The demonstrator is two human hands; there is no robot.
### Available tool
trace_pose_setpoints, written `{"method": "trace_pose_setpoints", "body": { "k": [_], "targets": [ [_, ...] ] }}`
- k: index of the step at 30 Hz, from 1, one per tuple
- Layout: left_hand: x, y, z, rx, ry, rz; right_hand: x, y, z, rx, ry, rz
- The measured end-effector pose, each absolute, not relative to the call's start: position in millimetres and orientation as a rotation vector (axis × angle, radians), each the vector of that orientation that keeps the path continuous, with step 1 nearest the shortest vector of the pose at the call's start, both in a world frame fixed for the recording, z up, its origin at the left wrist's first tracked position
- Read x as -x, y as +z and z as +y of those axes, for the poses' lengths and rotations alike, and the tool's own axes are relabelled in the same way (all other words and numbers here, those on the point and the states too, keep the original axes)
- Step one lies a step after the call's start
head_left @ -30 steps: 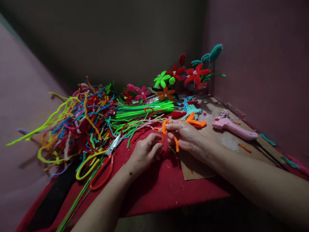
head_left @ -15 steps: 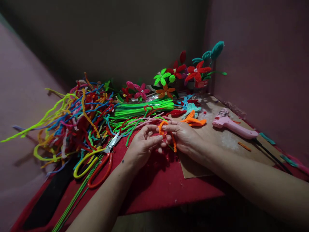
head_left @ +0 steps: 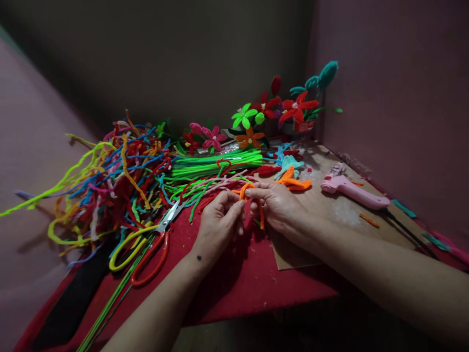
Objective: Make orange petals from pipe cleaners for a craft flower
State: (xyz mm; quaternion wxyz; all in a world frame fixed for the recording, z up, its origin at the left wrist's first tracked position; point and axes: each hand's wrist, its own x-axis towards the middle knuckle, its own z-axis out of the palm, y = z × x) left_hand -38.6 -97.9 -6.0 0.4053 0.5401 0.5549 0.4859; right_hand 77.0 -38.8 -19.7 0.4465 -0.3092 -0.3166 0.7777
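An orange pipe cleaner, bent into a small loop with one end hanging down, is held between my two hands above the red cloth. My left hand pinches the loop's left side between thumb and fingers. On the other side, the thumb and index finger of my right hand grip the top of the loop. Just behind the right hand lie orange petals. Scissors with a yellow and a red handle rest open to the left of my hands.
A tangled heap of coloured pipe cleaners fills the left side. Green pipe cleaners lie bundled in the middle. Finished flowers stand at the back. On a brown board at right sits a pink glue gun with a black cord.
My left hand has turned slightly, its fingers now closed in on the orange loop. The right hand keeps its grip. The whole view has shifted a little.
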Motion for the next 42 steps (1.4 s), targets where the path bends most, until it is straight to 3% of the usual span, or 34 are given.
{"method": "trace_pose_setpoints", "body": {
  "k": [11, 21, 29, 34, 42],
  "targets": [
    [44.0, -6.7, -97.9, -1.393, 1.180, 1.502, -81.0, -13.9, -44.0, 0.762, 1.768, -1.083],
    [48.6, -1.1, -97.8, -1.125, 1.134, 1.226, -80.1, -20.1, -38.9, 0.678, 1.752, -1.158],
    [62.3, 3.2, -96.6, -1.255, 1.258, 1.335, -80.7, -24.3, -41.7, 0.742, 1.995, -1.338],
    [70.4, 2.5, -93.6, -1.332, 1.246, 1.303, -81.7, -23.8, -43.7, 0.552, 2.177, -1.369],
    [62.3, 4.9, -99.6, -1.397, 1.256, 1.377, -78.8, -14.1, -46.6, 0.493, 1.844, -1.075]
  ]
}}
